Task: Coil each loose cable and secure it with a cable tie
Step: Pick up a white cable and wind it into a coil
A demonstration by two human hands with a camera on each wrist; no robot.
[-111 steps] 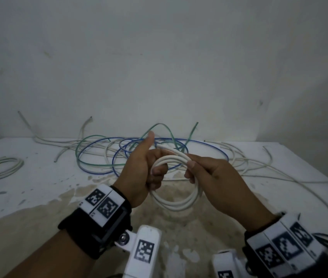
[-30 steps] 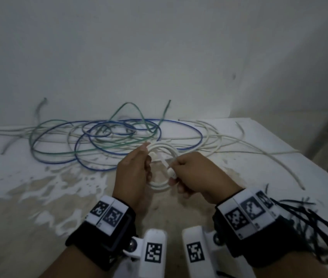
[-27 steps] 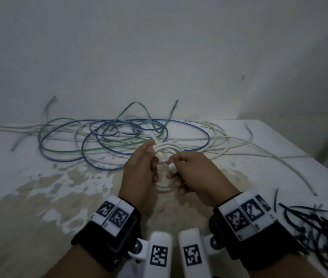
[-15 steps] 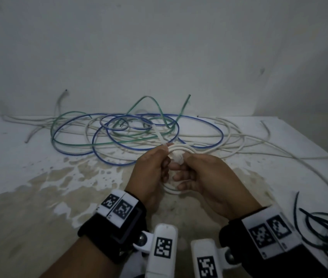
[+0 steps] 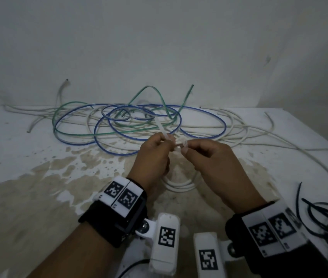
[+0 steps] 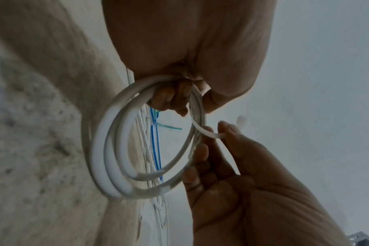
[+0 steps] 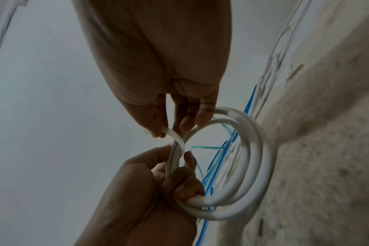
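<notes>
Hands are meeting just above the stained table (image 5: 28,197). The left hand (image 5: 153,157) is gripping a coiled white cable (image 6: 116,149) of about three loops, fingers curled around its upper part, the coil hanging below. The right hand (image 5: 215,161) is pinching one white cable tie (image 6: 204,131) that is wrapping around the coil. Behind them loose blue, green and white cables (image 5: 139,121) are lying tangled. At right, several black cable ties (image 5: 327,217) are lying in a heap, too blurred to count.
</notes>
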